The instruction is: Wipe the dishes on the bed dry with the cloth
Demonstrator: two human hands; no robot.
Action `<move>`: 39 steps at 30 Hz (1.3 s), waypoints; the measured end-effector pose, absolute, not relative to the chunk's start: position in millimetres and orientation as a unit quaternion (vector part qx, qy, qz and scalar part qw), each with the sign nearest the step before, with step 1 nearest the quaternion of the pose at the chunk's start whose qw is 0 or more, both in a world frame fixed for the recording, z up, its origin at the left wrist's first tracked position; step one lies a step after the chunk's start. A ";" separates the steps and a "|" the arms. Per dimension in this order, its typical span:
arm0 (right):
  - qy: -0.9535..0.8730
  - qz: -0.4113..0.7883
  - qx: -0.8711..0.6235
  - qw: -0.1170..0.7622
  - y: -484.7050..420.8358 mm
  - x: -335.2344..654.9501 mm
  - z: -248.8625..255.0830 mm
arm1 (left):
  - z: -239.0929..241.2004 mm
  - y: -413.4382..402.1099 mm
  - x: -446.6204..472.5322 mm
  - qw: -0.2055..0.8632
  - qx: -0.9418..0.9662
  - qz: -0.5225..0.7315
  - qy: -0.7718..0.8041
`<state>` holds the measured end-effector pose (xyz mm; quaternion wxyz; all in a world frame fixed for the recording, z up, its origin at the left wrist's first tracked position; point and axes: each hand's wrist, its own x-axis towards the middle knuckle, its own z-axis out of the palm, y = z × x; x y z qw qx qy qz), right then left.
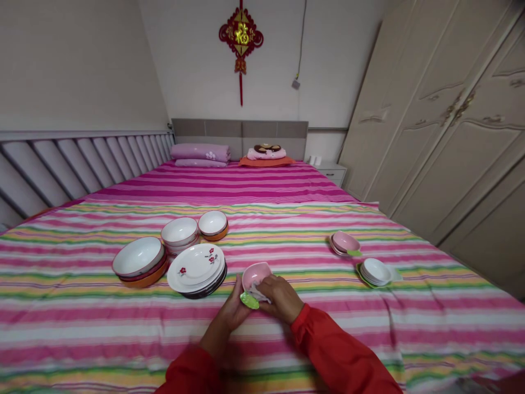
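Observation:
A small pink dish (255,273) with a green leaf-shaped tab (249,300) is held just above the striped bedspread. My left hand (233,309) grips it from below and the left, fingers curled round its edge. My right hand (281,295) is closed on a white cloth (259,293) pressed against the dish's rim. Both sleeves are red. A stack of flowered white plates (197,268) lies just left of the dish.
Stacked bowls (139,261) sit at the left, with two more bowl stacks (179,232) (212,223) behind the plates. Another pink dish (344,242) and a stack of small white dishes (376,271) lie at the right. A wardrobe (443,126) lines the right wall.

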<state>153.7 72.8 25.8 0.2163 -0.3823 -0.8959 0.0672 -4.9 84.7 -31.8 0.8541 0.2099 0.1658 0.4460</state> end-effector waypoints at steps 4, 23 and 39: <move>-0.816 0.226 -0.384 0.369 75.4 152.4 20.7 | -34.6 85.2 -7.4 0.850 0.215 0.447 0.177; -0.192 0.611 -0.421 0.642 95.9 135.5 -6.1 | -45.5 88.7 -7.3 0.810 0.189 0.537 0.143; -0.714 0.116 -0.511 0.465 95.7 124.2 24.3 | -33.2 83.7 -0.6 0.809 0.225 0.518 0.165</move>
